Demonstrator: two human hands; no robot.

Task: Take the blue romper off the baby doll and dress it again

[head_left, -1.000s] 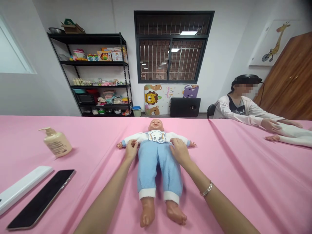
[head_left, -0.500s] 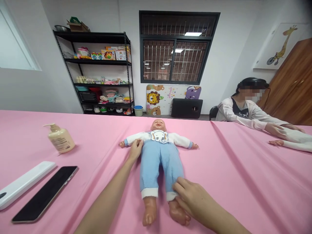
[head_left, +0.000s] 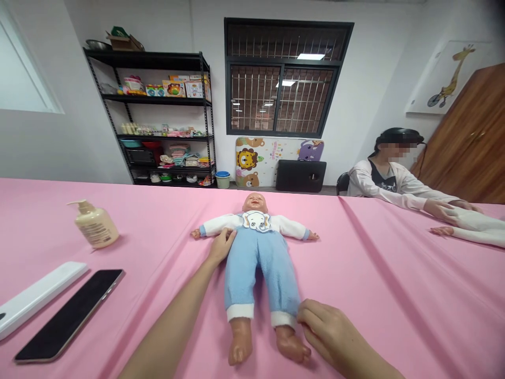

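A soft baby doll (head_left: 256,263) in a white top and fuzzy blue pants lies on its back in the middle of a big table with a pink cloth (head_left: 394,316). Its head points up and its bare plastic feet are near the bottom of the picture. The person's left hand (head_left: 221,247) lies on the doll's white sleeve, close to the blue pants, with the fingers gently bent, and it does not look like a tight grab. The person's right hand (head_left: 329,329) is low on the right, half curled, with its fingers (head_left: 305,316) right by the white cuff of the doll's pant leg. I cannot tell if it has hold of the cuff. At the left sit a cream pump bottle (head_left: 94,226), a long white plastic bar (head_left: 39,300) and a flat black phone (head_left: 69,316). At the far right, another person (head_left: 382,179) has both hands on a second doll's white leg (head_left: 473,223).
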